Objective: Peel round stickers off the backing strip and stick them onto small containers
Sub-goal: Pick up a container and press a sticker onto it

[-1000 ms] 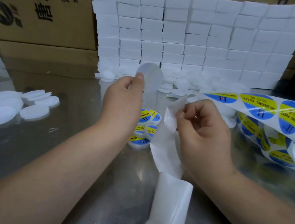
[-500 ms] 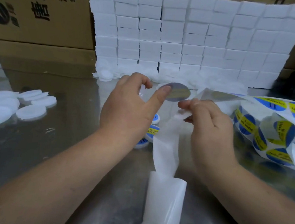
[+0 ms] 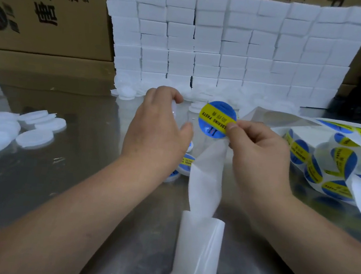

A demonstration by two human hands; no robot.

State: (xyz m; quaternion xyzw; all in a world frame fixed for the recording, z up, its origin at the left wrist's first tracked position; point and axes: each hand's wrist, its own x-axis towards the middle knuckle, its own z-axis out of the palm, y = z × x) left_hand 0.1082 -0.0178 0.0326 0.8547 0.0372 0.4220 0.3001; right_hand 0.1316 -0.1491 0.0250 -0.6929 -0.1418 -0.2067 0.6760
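My right hand (image 3: pixel 259 152) pinches a round sticker (image 3: pixel 217 118) by its edge; my left hand (image 3: pixel 156 130) curls around a clear container (image 3: pixel 173 114), contents unclear.

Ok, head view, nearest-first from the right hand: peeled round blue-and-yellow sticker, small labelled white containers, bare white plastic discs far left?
1. Peeled round blue-and-yellow sticker, pinched by right hand.
2. Small labelled white containers, centre.
3. Bare white plastic discs, far left.
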